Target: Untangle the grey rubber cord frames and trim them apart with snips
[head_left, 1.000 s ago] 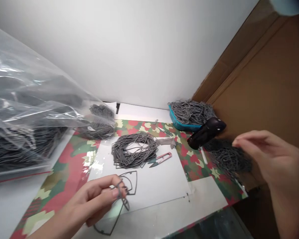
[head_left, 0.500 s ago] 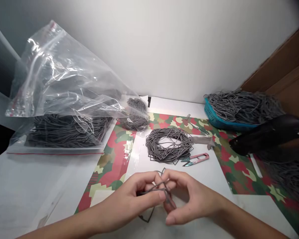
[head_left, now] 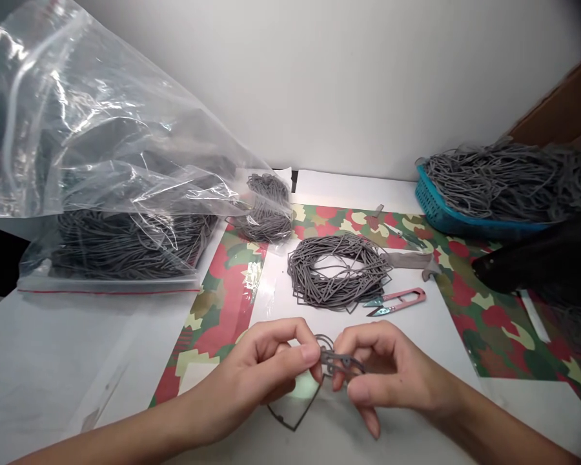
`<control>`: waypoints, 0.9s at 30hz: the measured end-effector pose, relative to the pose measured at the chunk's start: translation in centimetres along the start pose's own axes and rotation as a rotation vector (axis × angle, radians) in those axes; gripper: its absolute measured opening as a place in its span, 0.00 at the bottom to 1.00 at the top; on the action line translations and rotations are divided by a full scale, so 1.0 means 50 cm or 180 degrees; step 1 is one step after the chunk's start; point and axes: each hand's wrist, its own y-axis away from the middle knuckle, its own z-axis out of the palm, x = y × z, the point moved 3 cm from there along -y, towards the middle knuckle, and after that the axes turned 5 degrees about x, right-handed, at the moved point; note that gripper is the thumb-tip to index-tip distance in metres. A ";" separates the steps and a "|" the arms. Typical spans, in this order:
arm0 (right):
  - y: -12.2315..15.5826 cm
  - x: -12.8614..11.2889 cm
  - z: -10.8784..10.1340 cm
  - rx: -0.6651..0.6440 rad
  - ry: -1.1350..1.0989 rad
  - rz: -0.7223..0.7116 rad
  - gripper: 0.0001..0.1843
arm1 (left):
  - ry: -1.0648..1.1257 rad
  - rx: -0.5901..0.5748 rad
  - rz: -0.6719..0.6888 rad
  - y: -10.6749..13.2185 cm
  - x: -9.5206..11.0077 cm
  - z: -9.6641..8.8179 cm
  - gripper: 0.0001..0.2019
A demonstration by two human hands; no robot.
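Observation:
My left hand [head_left: 275, 371] pinches a thin grey rubber gasket [head_left: 341, 361] between thumb and fingertips. One angular loop of it hangs below the fingers, with a pointed corner near the tabletop. My right hand [head_left: 380, 368] is curled around the other end, its strands passing between the fingers. Just beyond the hands, many such gaskets lie in a ring-shaped pile [head_left: 303, 281] on white paper. Thread snips [head_left: 399, 301] with pink handles rest to the right of that pile.
On the left stands a clear zip bag [head_left: 126, 148] with dark grey strands inside; a smaller bagged bundle [head_left: 268, 210] lies beside it. At the right are a blue basket [head_left: 445, 216] heaped with grey strands and a black object [head_left: 523, 258]. A camouflage-patterned sheet [head_left: 217, 310] covers part of the table.
The hands have drawn slightly apart, the right one shifting rightward. The gasket's strands now stretch toward the right hand. The camera view has shifted a little.

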 end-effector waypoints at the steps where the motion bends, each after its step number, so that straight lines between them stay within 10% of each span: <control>1: -0.001 -0.004 -0.001 0.0046 0.0021 -0.0044 0.07 | 0.0001 0.0060 0.0039 0.000 0.000 -0.003 0.16; 27: 0.008 -0.032 -0.013 0.0573 0.0544 -0.0224 0.18 | -0.0106 0.0203 0.0079 -0.001 0.002 -0.007 0.15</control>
